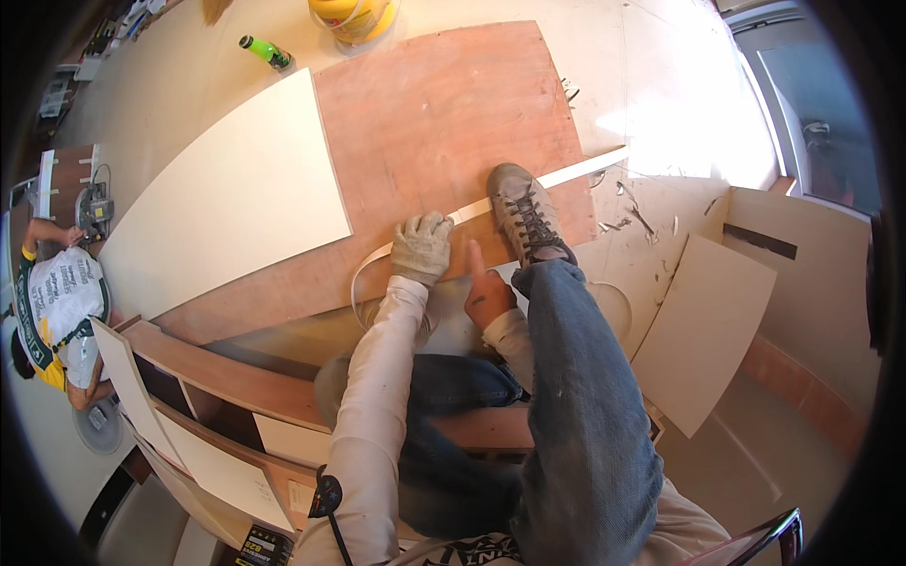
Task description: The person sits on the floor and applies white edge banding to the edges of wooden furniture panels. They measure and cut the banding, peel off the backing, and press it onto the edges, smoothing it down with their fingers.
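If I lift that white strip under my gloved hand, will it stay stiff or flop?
The white strip probably flops: its tail curves beyond the gloved left hand. It looks thin and narrow, so likely light. Its smooth curl suggests slight springiness.

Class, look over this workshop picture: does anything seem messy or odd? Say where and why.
Yes. Small scraps lie scattered right of the reddish board, looking like uncleared mess. Also mismatched: the left hand is gloved, the right hand bare.

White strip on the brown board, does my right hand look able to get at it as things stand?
Probably yes: the right hand is close by, and the white strip lies bare between the gloved left hand and the shoe.
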Demonstrator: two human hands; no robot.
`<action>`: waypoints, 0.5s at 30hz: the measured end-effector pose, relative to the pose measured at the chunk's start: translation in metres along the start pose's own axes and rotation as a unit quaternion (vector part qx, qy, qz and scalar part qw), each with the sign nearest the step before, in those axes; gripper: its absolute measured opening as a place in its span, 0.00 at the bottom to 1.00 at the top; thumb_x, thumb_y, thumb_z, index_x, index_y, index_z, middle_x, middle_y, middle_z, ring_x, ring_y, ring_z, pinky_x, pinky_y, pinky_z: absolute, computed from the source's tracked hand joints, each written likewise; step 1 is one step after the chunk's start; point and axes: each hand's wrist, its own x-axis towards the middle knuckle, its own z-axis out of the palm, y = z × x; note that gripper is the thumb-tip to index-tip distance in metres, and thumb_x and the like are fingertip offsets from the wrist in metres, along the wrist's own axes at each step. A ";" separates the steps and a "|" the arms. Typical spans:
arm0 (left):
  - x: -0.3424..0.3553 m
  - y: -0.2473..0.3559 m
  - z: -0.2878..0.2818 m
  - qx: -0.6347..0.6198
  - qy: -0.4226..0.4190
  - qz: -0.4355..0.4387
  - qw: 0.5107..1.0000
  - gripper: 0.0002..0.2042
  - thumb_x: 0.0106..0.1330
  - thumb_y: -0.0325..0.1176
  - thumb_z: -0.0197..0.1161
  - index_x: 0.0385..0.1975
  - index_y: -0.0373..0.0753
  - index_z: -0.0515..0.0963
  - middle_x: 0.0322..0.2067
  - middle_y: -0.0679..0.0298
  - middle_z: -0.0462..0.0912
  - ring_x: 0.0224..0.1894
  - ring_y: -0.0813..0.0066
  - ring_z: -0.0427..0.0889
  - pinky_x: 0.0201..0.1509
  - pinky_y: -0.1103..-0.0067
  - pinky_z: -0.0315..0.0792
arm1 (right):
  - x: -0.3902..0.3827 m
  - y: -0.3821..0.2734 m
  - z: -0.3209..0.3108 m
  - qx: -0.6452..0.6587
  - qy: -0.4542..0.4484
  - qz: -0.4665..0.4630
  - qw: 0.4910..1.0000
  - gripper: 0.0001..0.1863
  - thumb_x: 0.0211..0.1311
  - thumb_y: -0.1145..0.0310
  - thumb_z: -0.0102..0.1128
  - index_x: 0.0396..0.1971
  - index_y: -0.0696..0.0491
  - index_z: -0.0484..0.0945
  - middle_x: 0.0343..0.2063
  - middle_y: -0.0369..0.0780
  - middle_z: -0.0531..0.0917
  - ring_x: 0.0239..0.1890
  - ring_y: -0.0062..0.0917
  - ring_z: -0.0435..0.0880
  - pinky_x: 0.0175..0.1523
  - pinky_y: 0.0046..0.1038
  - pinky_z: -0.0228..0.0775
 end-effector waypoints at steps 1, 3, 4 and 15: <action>0.001 -0.002 0.003 -0.002 -0.001 -0.003 1.000 0.17 0.56 0.37 0.60 0.47 0.53 0.81 0.46 0.73 0.77 0.52 0.69 0.74 0.54 0.65 0.66 | -0.001 -0.001 -0.004 -0.005 0.019 -0.017 1.000 0.50 0.49 0.80 0.55 0.75 0.40 0.48 0.31 0.54 0.79 0.32 0.51 0.83 0.39 0.46 0.76; 0.000 -0.002 0.002 -0.003 -0.006 -0.004 1.000 0.17 0.56 0.38 0.60 0.47 0.53 0.81 0.46 0.73 0.76 0.52 0.69 0.74 0.55 0.65 0.66 | -0.008 -0.003 -0.010 -0.012 0.057 -0.045 0.997 0.49 0.49 0.81 0.54 0.74 0.40 0.51 0.29 0.53 0.78 0.29 0.51 0.82 0.37 0.47 0.75; -0.002 -0.002 0.002 0.000 -0.008 -0.004 1.000 0.17 0.56 0.38 0.60 0.47 0.53 0.81 0.47 0.73 0.76 0.52 0.69 0.74 0.55 0.65 0.66 | -0.006 0.000 -0.006 -0.007 0.068 -0.053 0.996 0.48 0.49 0.81 0.54 0.74 0.41 0.53 0.28 0.53 0.78 0.28 0.51 0.81 0.36 0.47 0.74; -0.001 -0.004 0.007 0.012 -0.014 -0.001 1.000 0.18 0.58 0.41 0.59 0.50 0.54 0.79 0.49 0.74 0.76 0.54 0.69 0.73 0.57 0.65 0.65 | 0.028 0.004 0.013 0.014 0.147 -0.133 0.980 0.45 0.50 0.79 0.53 0.73 0.44 0.56 0.23 0.51 0.76 0.24 0.51 0.80 0.32 0.48 0.74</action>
